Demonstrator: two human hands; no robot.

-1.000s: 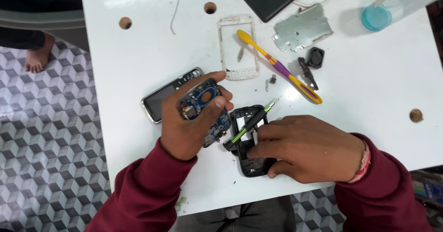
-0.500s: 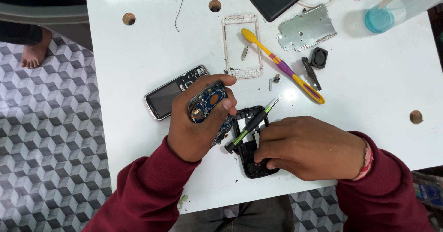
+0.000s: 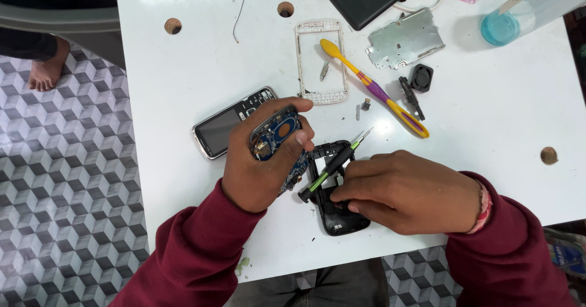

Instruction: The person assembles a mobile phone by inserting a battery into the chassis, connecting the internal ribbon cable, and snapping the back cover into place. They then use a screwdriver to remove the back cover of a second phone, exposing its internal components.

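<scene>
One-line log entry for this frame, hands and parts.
left hand: holds blue circuit board | right hand: holds screwdriver, on black phone shell | white table

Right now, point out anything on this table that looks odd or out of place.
A yellow and purple toothbrush lies among the dismantled phone parts, its head resting on the white phone frame. It is an odd thing among electronics. Loose small parts lie scattered beside it. Nothing looks spilled.

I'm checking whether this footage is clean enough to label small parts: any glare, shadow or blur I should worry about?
Head view: sharp and evenly lit; soft glare on the white table near the top edge and beside the toothbrush; faint shadows under the left hand and right hand; tiny screws remain hard to make out.
</scene>
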